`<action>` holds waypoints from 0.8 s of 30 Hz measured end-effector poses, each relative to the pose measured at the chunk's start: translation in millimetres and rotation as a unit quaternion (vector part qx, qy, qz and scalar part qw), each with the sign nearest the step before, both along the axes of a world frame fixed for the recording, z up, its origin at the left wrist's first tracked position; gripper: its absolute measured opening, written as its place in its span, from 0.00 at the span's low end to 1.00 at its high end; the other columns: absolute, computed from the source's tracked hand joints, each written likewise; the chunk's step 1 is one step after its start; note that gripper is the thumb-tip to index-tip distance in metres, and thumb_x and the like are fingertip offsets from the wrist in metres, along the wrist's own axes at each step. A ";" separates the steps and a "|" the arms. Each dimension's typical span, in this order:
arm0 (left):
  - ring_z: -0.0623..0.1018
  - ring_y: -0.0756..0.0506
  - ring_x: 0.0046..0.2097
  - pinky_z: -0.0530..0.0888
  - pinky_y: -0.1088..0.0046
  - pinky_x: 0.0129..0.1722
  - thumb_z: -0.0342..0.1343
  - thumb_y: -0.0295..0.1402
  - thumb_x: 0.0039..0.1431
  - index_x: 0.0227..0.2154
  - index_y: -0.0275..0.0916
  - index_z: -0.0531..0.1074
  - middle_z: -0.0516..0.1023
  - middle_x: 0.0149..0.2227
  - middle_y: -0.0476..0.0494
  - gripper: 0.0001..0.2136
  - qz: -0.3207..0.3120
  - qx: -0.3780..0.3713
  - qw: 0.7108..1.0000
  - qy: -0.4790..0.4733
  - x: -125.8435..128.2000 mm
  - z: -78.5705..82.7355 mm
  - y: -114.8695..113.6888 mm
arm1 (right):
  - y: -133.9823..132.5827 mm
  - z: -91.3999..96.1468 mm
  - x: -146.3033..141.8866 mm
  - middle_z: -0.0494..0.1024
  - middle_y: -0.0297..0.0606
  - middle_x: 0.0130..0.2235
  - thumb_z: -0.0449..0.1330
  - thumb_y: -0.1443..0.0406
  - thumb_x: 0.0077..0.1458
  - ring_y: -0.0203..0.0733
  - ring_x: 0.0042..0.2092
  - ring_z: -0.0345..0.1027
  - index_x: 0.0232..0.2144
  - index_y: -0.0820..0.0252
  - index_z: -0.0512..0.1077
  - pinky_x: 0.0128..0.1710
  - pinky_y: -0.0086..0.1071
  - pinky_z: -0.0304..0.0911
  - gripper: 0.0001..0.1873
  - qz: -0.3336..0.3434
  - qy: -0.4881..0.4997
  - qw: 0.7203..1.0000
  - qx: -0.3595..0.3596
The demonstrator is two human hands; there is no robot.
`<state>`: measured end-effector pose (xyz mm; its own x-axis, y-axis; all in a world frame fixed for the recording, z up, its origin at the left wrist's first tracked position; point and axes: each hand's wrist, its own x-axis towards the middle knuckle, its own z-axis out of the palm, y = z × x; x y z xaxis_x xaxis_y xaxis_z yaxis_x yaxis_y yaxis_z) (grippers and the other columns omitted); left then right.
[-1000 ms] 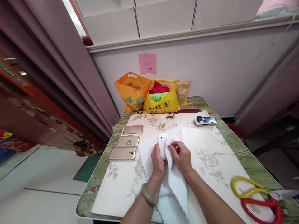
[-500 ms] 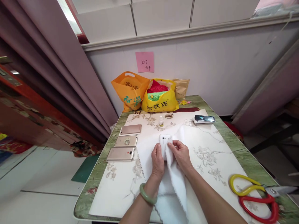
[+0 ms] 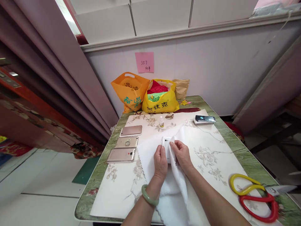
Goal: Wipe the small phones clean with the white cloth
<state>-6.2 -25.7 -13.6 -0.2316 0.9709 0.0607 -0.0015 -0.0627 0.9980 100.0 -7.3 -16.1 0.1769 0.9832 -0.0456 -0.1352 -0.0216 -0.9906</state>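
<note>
My left hand (image 3: 160, 161), with a green bangle on the wrist, is closed around a small white phone (image 3: 166, 143) held upright above the table. My right hand (image 3: 181, 153) pinches a fold of white cloth (image 3: 176, 185) against the phone's right side. The cloth hangs down between my forearms and spreads over the floral sheet (image 3: 211, 153) on the table. The lower part of the phone is hidden by my fingers and the cloth.
Three gold phones (image 3: 122, 155) lie in a column at the left. A small bottle (image 3: 161, 122) and a dark phone (image 3: 204, 119) sit farther back. Orange (image 3: 130, 91) and yellow bags (image 3: 160, 99) stand by the wall. Large scissors (image 3: 256, 196) lie at the right edge.
My right hand has slid the cloth fold slightly up along the phone. The view has shifted a little; the phone stays in my left hand.
</note>
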 end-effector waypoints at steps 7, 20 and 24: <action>0.69 0.47 0.35 0.69 0.71 0.40 0.48 0.49 0.61 0.29 0.40 0.67 0.70 0.30 0.48 0.17 0.058 0.004 0.998 -0.015 -2.1 -8.2 4.1 | -1.8 -4.9 -1.9 0.66 0.28 0.22 0.64 0.49 0.48 0.33 0.24 0.54 0.26 0.59 0.69 0.23 0.26 0.52 0.19 0.078 -0.044 0.996 0.004; 0.70 0.49 0.31 0.68 0.74 0.32 0.53 0.44 0.59 0.34 0.38 0.70 0.72 0.29 0.49 0.13 -0.042 -0.017 0.994 -0.100 -1.3 3.6 -2.5 | -0.2 -4.2 1.2 0.68 0.30 0.23 0.62 0.50 0.48 0.35 0.25 0.58 0.25 0.59 0.68 0.24 0.28 0.57 0.18 0.038 0.016 0.999 -0.004; 0.68 0.49 0.30 0.67 0.75 0.32 0.52 0.42 0.59 0.31 0.39 0.69 0.70 0.28 0.50 0.11 -0.033 0.005 0.999 -0.026 -1.4 2.9 -4.6 | 1.4 -3.7 1.3 0.72 0.32 0.28 0.63 0.53 0.48 0.37 0.28 0.63 0.34 0.60 0.70 0.27 0.28 0.61 0.17 0.002 0.038 0.999 0.006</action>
